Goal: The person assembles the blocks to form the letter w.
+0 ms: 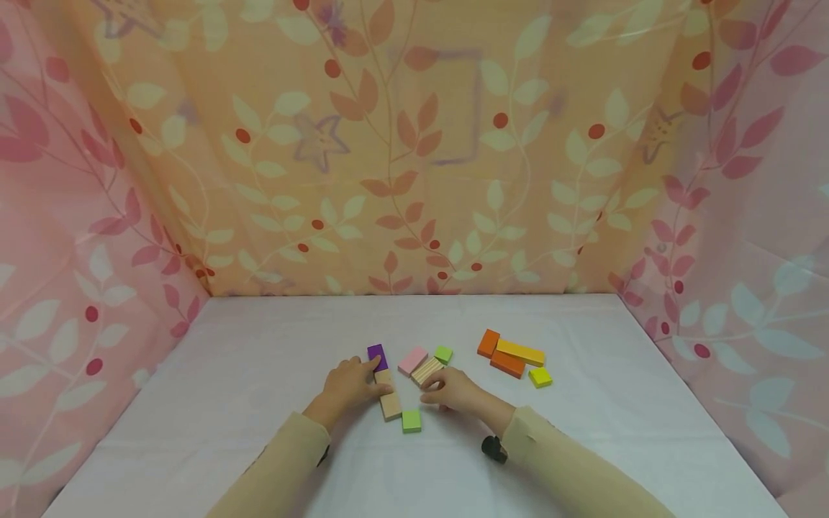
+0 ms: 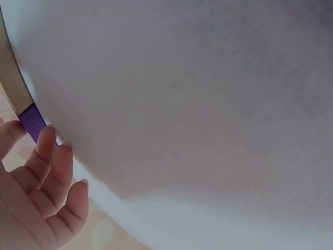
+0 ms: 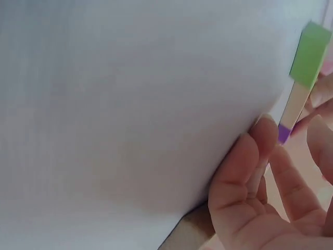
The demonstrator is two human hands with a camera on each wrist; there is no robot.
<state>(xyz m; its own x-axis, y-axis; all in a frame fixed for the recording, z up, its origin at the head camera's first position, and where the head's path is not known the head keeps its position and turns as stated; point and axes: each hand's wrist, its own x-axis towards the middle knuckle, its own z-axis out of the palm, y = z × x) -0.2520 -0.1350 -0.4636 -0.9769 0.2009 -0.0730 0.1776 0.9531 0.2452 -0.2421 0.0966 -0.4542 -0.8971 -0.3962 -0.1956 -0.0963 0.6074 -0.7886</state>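
My left hand (image 1: pixel 350 383) reaches over a row of small blocks. Its index fingertip touches the purple block (image 1: pixel 377 356) at the far end, and its thumb lies across the plain wooden blocks (image 1: pixel 391 406). A light green block (image 1: pixel 411 421) sits at the row's near right end. Loosely bent, my right hand's (image 1: pixel 453 391) fingers hover beside a striped light wooden piece (image 1: pixel 427 372), with nothing visible between thumb and fingers. In the right wrist view a wooden block (image 3: pixel 190 229) shows partly behind those fingers. A pink block (image 1: pixel 412 361) and another green block (image 1: pixel 443 353) border the striped piece.
Farther right on the white tabletop (image 1: pixel 259 338) are two orange blocks (image 1: pixel 508 364), a long yellow-orange block (image 1: pixel 521 352) leaning against them and a yellow block (image 1: pixel 540 377). Patterned cloth (image 1: pixel 388 180) walls in the back and both sides.
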